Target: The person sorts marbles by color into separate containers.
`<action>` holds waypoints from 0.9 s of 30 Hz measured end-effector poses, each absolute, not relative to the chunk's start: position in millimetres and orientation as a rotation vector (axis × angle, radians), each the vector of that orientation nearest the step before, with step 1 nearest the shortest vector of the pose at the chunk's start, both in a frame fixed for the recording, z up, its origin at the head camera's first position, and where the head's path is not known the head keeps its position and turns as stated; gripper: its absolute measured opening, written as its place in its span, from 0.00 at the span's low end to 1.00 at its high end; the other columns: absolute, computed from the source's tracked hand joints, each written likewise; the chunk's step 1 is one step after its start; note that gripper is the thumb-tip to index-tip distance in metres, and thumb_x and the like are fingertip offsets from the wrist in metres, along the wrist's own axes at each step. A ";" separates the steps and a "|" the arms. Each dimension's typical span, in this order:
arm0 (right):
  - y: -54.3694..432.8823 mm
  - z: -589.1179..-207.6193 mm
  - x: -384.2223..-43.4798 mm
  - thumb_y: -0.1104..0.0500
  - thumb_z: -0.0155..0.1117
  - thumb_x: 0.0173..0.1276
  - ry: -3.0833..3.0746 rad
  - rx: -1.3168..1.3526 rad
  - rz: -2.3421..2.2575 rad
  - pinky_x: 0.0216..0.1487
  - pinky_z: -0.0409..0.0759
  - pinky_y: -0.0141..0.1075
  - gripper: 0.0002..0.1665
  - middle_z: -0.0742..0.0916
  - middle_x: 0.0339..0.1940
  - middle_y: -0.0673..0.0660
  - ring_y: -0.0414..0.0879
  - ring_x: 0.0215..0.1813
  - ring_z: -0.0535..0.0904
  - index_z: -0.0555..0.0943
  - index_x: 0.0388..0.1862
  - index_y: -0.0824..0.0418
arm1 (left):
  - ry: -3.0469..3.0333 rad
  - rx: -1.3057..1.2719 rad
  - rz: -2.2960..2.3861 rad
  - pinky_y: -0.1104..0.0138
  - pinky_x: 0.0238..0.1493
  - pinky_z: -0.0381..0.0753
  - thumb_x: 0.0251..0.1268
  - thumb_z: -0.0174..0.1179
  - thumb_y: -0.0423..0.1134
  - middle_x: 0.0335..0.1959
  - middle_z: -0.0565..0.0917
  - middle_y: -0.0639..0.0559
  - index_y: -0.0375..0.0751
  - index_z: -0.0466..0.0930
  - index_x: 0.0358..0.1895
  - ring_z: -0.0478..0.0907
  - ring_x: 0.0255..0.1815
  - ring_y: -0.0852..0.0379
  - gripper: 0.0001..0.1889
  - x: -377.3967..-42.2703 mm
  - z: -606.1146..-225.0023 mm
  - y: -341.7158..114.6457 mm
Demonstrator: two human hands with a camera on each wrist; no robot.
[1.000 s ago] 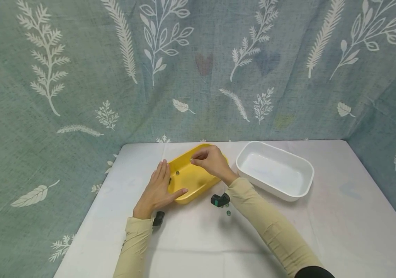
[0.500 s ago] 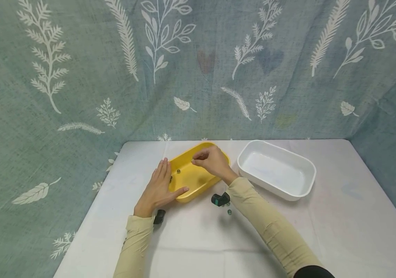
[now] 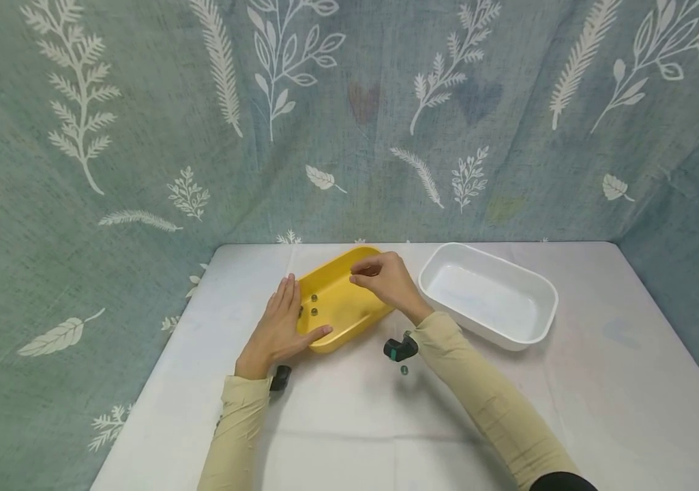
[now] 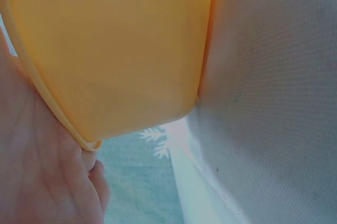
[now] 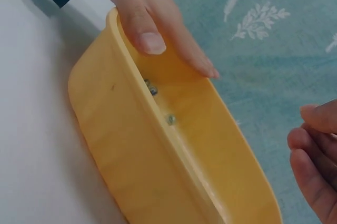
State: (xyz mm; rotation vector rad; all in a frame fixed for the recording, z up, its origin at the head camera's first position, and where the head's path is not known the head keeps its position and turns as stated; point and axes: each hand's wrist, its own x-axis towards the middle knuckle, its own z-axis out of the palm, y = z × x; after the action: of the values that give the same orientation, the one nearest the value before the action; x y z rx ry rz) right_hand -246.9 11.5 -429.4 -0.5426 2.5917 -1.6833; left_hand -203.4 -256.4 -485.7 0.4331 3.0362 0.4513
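A yellow tray [image 3: 343,312] is steadied between two hands, its near-left end touched by the left hand [image 3: 274,334], whose fingers are laid straight along the rim with the thumb spread. Above the tray, the right hand [image 3: 391,281] is held with fingers loosely curled, thumb close to them; whether anything is pinched cannot be told. Small beads [image 3: 314,311] are seen beside the left fingers. A white tray [image 3: 489,296] is set right of the right hand.
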 end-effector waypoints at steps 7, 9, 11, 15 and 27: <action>29.3 -428.9 -238.8 0.61 0.73 0.68 2.588 -0.568 -1.726 0.49 0.90 0.40 0.11 0.93 0.45 0.60 0.52 0.46 0.90 0.91 0.47 0.62 | 3.027 0.426 0.449 0.43 0.87 0.42 0.61 0.51 0.81 0.87 0.32 0.42 0.33 0.34 0.84 0.31 0.89 0.42 0.66 -204.1 -485.4 -257.0; 35.1 -428.5 -235.7 0.60 0.73 0.69 2.585 -0.557 -1.738 0.50 0.89 0.41 0.10 0.93 0.45 0.59 0.51 0.46 0.90 0.91 0.47 0.61 | 3.023 0.420 0.439 0.44 0.87 0.42 0.61 0.51 0.81 0.87 0.31 0.42 0.33 0.34 0.84 0.30 0.89 0.43 0.66 -204.4 -485.7 -257.0; 41.2 -427.9 -232.3 0.60 0.73 0.69 2.589 -0.548 -1.748 0.51 0.89 0.41 0.10 0.93 0.45 0.59 0.51 0.46 0.90 0.91 0.46 0.61 | 3.022 0.412 0.431 0.44 0.87 0.42 0.61 0.51 0.81 0.87 0.31 0.42 0.33 0.34 0.84 0.30 0.89 0.43 0.66 -204.5 -485.7 -257.0; 53.6 -426.3 -223.5 0.59 0.73 0.68 2.602 -0.522 -1.774 0.51 0.89 0.40 0.09 0.93 0.44 0.58 0.50 0.45 0.89 0.91 0.46 0.60 | 3.029 0.419 0.434 0.43 0.86 0.43 0.61 0.52 0.80 0.87 0.33 0.41 0.32 0.35 0.84 0.32 0.89 0.41 0.66 -204.0 -485.7 -257.0; 81.1 -445.8 -196.2 0.61 0.75 0.66 2.644 -0.416 -1.788 0.46 0.87 0.30 0.10 0.93 0.44 0.59 0.49 0.42 0.89 0.91 0.45 0.63 | 3.033 0.429 0.451 0.43 0.86 0.43 0.60 0.53 0.81 0.87 0.33 0.41 0.33 0.36 0.84 0.32 0.89 0.41 0.66 -204.9 -486.8 -257.2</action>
State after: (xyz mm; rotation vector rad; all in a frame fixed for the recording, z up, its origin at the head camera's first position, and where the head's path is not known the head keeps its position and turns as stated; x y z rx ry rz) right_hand -196.2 81.1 -445.8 -0.4158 2.6442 -1.7883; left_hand -204.9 -257.2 -486.8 0.4288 3.0327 0.4512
